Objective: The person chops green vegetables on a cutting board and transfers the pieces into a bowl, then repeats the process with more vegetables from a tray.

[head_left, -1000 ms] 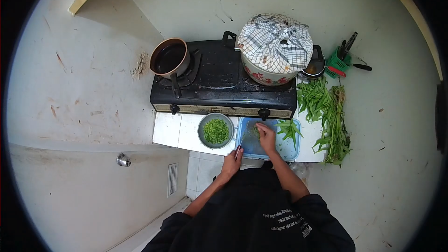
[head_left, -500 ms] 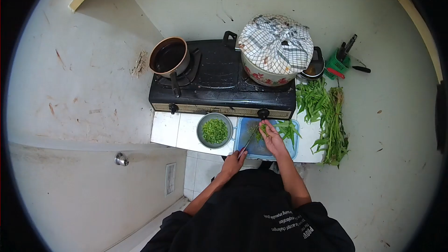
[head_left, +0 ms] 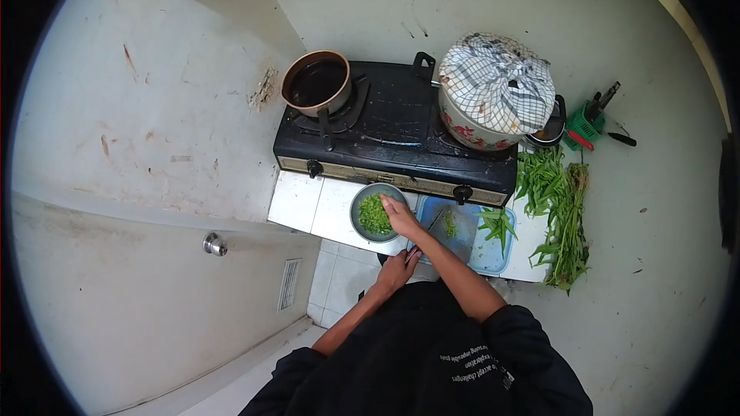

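Knife [head_left: 436, 220] gripped in left hand [head_left: 396, 272] by near edge of counter [head_left: 297, 199]. Right hand [head_left: 401, 219] held over bowl [head_left: 374, 238] of chopped greens [head_left: 372, 217], finger closure unclear; bowl set between stove [head_left: 397, 119] and edge, left of tray [head_left: 487, 260].

Glossy white tiles [head_left: 294, 199]; checked cloth [head_left: 493, 81]; blue plastic tray [head_left: 490, 256].

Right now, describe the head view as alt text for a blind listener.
The right hand reaches over a round grey bowl of finely chopped greens while the left hand holds a thin-bladed knife over a rectangular light-blue tray, in front of a black two-burner stove.
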Demonstrator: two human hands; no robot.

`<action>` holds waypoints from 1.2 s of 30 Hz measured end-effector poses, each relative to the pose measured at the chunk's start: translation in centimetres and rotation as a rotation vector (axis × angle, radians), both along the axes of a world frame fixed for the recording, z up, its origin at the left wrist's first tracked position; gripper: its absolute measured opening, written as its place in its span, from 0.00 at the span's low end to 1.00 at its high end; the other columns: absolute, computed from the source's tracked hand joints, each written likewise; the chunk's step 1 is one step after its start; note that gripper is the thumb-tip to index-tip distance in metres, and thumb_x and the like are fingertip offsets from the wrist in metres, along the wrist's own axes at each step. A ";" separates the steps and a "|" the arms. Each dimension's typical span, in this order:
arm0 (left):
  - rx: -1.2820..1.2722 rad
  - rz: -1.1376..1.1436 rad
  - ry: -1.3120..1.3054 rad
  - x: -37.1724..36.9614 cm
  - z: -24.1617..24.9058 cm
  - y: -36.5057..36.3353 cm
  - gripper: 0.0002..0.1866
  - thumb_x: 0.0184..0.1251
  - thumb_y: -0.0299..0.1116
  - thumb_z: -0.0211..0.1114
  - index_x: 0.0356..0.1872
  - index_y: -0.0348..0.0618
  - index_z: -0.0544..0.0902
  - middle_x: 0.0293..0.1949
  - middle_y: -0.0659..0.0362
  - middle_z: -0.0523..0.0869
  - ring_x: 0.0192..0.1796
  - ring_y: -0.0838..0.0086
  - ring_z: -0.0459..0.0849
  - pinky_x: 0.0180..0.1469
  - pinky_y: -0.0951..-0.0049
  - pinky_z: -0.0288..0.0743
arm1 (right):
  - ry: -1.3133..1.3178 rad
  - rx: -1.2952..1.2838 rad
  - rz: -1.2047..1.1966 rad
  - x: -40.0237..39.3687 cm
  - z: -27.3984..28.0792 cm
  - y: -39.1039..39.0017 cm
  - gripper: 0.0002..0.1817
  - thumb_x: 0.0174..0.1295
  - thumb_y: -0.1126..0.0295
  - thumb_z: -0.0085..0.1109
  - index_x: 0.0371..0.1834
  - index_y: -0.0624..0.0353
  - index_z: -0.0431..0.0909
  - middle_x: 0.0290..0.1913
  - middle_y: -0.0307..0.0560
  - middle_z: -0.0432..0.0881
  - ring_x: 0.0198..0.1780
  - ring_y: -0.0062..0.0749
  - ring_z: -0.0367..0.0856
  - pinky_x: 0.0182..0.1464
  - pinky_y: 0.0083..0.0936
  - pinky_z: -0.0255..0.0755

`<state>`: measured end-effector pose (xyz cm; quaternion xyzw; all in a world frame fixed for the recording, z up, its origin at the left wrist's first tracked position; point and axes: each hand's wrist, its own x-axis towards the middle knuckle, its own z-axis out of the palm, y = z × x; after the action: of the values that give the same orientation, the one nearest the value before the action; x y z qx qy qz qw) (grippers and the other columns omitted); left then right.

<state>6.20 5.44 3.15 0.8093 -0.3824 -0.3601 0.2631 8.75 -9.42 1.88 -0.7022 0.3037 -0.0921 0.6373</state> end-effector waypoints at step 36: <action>0.043 -0.145 0.028 0.9 1.4 -3.3 0.31 0.75 0.57 0.55 0.41 0.31 0.84 0.33 0.34 0.86 0.42 0.38 0.86 0.46 0.47 0.78 | 0.027 -0.570 -0.495 -18.5 -0.4 -3.7 0.17 0.74 0.71 0.51 0.61 0.65 0.77 0.60 0.60 0.80 0.63 0.54 0.77 0.66 0.38 0.70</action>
<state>7.13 2.18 4.57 0.7798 -0.4284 -0.3976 0.2244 -9.74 -13.16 1.51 -0.7579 0.4347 -0.3152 0.3705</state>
